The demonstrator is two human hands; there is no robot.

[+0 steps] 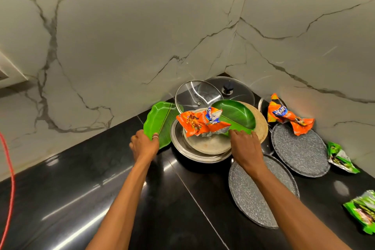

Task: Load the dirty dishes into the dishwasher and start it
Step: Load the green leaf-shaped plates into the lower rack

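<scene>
While dishes sit unloaded on the black countertop (pixel 101 168), we grip two green leaf-shaped plastic plates: left hand (pixel 144 144) clasps one (pixel 160 119), right hand (pixel 243 144) apparently pinches another (pixel 237 114); dishwasher unseen.

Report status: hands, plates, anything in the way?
Left hand gripping one green leaf plate; right hand on the second green leaf plate. Orange snack wrapper lying on the dish stack.
</scene>
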